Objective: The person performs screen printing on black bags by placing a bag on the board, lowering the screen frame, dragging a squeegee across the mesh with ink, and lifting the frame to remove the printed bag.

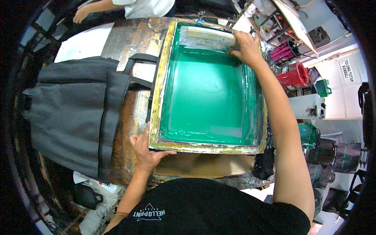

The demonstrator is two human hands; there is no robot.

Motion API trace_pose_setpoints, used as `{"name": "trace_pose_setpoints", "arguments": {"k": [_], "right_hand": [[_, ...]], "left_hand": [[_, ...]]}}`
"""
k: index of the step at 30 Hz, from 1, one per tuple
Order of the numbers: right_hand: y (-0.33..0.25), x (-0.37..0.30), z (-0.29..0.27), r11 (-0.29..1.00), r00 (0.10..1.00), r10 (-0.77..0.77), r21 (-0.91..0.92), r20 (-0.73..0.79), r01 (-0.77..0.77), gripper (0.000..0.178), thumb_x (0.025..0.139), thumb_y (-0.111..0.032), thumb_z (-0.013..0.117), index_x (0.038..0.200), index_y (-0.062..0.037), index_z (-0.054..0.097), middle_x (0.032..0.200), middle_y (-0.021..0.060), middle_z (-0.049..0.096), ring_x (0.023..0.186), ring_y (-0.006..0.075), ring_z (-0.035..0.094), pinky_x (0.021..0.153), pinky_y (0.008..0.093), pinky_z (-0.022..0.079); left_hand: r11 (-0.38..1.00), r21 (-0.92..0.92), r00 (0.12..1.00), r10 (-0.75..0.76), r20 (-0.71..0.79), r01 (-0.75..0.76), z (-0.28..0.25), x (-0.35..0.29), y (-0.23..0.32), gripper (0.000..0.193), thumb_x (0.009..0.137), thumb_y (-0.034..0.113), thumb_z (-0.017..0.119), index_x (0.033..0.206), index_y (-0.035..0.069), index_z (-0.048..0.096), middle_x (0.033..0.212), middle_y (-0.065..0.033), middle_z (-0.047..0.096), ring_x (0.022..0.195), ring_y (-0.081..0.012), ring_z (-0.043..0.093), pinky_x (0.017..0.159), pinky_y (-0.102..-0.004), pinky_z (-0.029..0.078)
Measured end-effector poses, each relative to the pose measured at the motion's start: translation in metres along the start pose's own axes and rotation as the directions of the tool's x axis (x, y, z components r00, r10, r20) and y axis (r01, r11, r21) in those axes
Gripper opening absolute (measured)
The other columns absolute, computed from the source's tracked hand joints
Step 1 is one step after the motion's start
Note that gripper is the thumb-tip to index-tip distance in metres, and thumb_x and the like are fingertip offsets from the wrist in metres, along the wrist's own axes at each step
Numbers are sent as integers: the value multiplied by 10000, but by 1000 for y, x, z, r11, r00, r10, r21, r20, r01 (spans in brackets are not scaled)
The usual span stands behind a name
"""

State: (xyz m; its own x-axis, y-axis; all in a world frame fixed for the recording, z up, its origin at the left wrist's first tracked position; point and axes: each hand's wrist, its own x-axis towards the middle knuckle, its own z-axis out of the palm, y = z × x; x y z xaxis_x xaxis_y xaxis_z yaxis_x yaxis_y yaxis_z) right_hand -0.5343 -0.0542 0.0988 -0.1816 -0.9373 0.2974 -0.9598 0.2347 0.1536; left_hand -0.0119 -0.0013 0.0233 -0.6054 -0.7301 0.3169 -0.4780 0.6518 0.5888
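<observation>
A screen printing frame (207, 148) with a worn yellow wooden border and a green mesh (207, 98) lies in front of me on the table. My left hand (147, 150) is at its near left corner, forefinger along the left side and thumb along the near edge, bracing the corner. At the far end of the mesh rests a pale squeegee (205, 38), lying crosswise. My right hand (247, 47) grips the squeegee's right end, thumb on the near side. A black fabric bag (72, 113) lies flat to the left, its handles reaching toward the frame, where their ends are hidden.
Metal hinge clamps (201, 17) stand along the frame's far edge. The stained table (131, 37) carries a white sheet (84, 41) at far left. Another person's arm (96, 8) shows beyond it. A red bucket (293, 75), a white container (307, 105) and several dark bags (347, 156) are at right.
</observation>
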Motion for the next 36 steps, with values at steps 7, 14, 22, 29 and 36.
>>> {"name": "trace_pose_setpoints", "arguments": {"k": [7, 14, 22, 29, 36], "right_hand": [[32, 66, 4, 994, 972, -39, 106, 232, 15, 862, 780, -495, 924, 1478, -191, 520, 1332, 115, 698, 1290, 380, 636, 948, 669, 459], [16, 42, 8, 998, 992, 35, -38, -125, -40, 742, 764, -402, 939, 1373, -166, 588, 1238, 74, 684, 1208, 334, 643, 954, 574, 462], [2, 17, 29, 999, 968, 38, -22, -250, -45, 675, 693, -334, 960, 1246, -180, 605, 1076, 15, 683, 1061, 247, 688, 903, 468, 486], [-11, -1, 22, 995, 955, 23, -87, -295, -50, 612, 729, -326, 934, 1231, -179, 617, 1072, 23, 692, 1050, 256, 689, 897, 460, 487], [-46, -67, -16, 999, 980, 21, -24, -197, -26, 573, 770, -390, 900, 1197, -142, 609, 1021, 39, 661, 1016, 260, 656, 845, 443, 464]], "left_hand": [[958, 281, 999, -49, -21, 53, -13, 6, 19, 1201, 535, 815, 880, 1475, 95, 681, 1145, -140, 535, 1086, -330, 509, 1004, -494, 343], [970, 75, 971, 236, -31, -233, -12, 117, 41, 1137, 679, 832, 822, 1512, 81, 637, 1301, -199, 599, 1242, -400, 544, 1100, -546, 411], [772, 485, 841, 526, -126, -410, 100, 391, 61, 893, 878, 834, 630, 1272, 41, 746, 1219, -177, 707, 1173, -352, 659, 1006, -511, 491], [711, 576, 835, 543, -87, -403, 121, 386, 44, 730, 908, 785, 630, 965, 70, 765, 972, -112, 770, 907, -311, 731, 845, -479, 518], [708, 578, 855, 518, -35, -406, 95, 308, 59, 679, 891, 765, 669, 822, 90, 699, 833, -100, 712, 790, -315, 703, 734, -460, 514]]}}
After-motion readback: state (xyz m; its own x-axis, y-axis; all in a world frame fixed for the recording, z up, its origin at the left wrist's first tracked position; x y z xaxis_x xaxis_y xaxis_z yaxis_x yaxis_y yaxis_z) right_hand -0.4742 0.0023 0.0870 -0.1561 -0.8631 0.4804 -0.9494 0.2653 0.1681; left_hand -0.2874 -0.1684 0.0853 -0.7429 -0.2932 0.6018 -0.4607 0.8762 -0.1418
